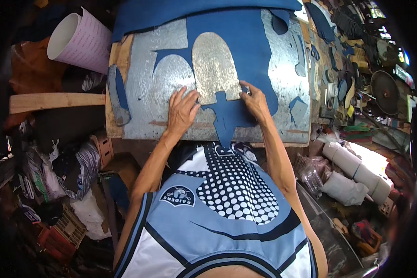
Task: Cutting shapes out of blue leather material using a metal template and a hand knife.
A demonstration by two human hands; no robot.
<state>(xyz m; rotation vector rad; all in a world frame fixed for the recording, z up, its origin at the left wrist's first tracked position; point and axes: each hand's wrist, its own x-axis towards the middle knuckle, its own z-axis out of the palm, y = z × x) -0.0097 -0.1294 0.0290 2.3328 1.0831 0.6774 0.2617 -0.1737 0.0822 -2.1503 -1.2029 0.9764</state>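
Observation:
A flat, speckled grey template [213,60] with a rounded top and a square notch at its lower edge lies on a sheet of blue material [252,51], which looks like leather or synthetic leather. My left hand [183,110] lies flat with fingers apart, its fingertips by the template's lower left edge. At the lower right corner of the template, my right hand [255,103] is closed, thumb and forefinger pinched around something small and greyish that I cannot make out. Below the notch, a pointed tongue of the blue sheet hangs toward the table's near edge.
The scuffed metal-topped table [143,106] has a rounded cut-out on its left showing bare metal. Blue scraps [120,92] lie at its left side. A rolled pink-white sheet [83,41] stands at far left. Scissors [314,52] and clutter lie right; white rolls [352,162] sit lower right.

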